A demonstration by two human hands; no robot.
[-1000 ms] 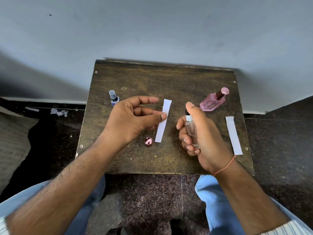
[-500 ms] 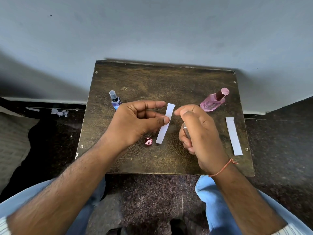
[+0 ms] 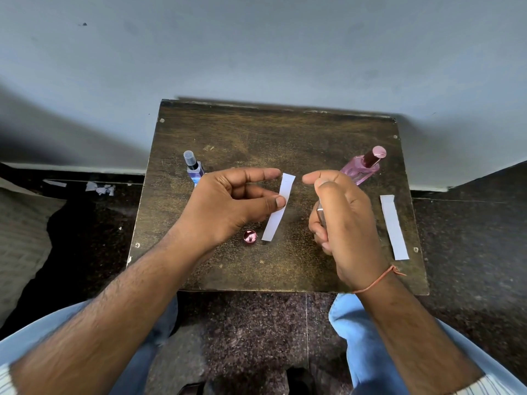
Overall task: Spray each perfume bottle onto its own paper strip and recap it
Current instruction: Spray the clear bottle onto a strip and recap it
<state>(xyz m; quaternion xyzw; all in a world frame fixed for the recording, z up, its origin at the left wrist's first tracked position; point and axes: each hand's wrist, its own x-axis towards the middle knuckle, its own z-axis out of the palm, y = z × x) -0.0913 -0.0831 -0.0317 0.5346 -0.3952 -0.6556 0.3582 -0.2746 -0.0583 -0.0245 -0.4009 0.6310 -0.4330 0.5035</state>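
The right hand (image 3: pixel 346 223) has turned its small clear spray bottle (image 3: pixel 320 213) toward the paper strip (image 3: pixel 278 208), forefinger now on top, fingers wrapped round it. The left hand (image 3: pixel 228 203) pinches the strip at its 9 o'clock edge. Spraying looks imminent; pink cap (image 3: pixel 250 237) waits on the worktop (image 3: pixel 256 132).

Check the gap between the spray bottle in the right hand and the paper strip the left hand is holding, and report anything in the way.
Nothing visible blocks it. The right hand grips the small bottle beside the strip pinched by the left hand; only open air shows between them.

Left hand (image 3: pixel 228 206) pinching, right hand (image 3: pixel 346 220) curled, forefinger raised
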